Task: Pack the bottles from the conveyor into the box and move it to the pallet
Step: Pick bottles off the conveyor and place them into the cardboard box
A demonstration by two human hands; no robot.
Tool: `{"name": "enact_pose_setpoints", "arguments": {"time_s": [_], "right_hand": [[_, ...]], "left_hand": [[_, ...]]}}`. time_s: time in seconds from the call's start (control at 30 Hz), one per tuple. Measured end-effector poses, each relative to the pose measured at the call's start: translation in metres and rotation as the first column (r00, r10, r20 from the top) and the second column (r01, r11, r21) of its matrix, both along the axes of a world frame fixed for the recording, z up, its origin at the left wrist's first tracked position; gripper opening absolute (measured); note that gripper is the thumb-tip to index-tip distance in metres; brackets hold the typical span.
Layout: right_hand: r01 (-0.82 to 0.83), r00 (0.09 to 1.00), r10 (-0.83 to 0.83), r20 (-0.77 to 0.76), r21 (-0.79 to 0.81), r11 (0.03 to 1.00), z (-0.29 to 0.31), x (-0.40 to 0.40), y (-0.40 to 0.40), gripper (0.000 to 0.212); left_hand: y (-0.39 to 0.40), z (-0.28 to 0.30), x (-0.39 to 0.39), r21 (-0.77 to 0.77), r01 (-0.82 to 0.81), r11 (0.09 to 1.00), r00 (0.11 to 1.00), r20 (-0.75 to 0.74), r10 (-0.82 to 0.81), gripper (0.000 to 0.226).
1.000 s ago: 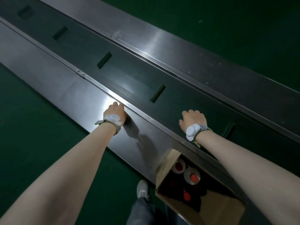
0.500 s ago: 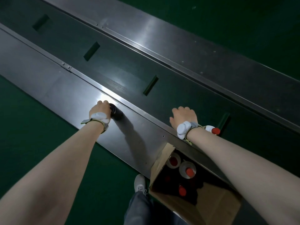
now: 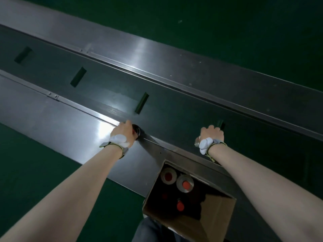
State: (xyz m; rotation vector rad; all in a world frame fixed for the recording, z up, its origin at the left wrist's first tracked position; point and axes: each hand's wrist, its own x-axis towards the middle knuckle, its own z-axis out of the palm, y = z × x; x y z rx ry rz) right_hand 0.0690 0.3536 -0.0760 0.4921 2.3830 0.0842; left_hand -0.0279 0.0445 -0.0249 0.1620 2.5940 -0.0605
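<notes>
My left hand (image 3: 123, 132) is closed around a dark bottle (image 3: 136, 131) at the near edge of the conveyor belt (image 3: 108, 95). Farther right, my right hand (image 3: 212, 135) is closed over the belt edge; only a pale bit of a bottle (image 3: 197, 143) shows beside the wrist. An open cardboard box (image 3: 218, 217) stands below the conveyor's near rail, between my forearms. Inside it are upright bottles with red caps: two pale ones (image 3: 185, 184) at the far side and a dark one (image 3: 180, 206) nearer me.
The dark belt runs diagonally and carries green cleats (image 3: 142, 103). Steel side rails (image 3: 57, 119) flank it on both sides. Green floor (image 3: 26, 163) lies on either side of the conveyor. My trouser leg (image 3: 148, 231) is beside the box.
Both hands have closed on bottles at the belt edge. The right hand has turned, so its white bottle's red cap, seen half a second ago, is now hidden.
</notes>
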Motion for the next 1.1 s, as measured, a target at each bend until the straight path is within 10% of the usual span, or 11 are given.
{"name": "enact_pose_setpoints", "arguments": {"time_s": [0.1, 0.53, 1.1], "right_hand": [[0.094, 0.996, -0.092, 0.019, -0.116, 0.989, -0.009, 0.013, 0.016, 0.007], [0.047, 0.995, -0.065, -0.079, -0.215, 0.975, -0.028, 0.034, 0.025, 0.018], [-0.269, 0.752, 0.152, -0.642, -0.087, 0.959, 0.212, 0.092, -0.026, 0.023]], "left_hand": [[0.031, 0.000, 0.016, 0.117, -0.016, 0.993, 0.999, -0.026, 0.019, 0.039], [0.059, 0.038, 0.081, 0.291, 0.072, 0.954, 0.959, -0.284, 0.014, 0.035], [0.027, 0.167, 0.202, 0.419, 0.261, 0.870, 0.741, -0.664, 0.098, 0.033]]}}
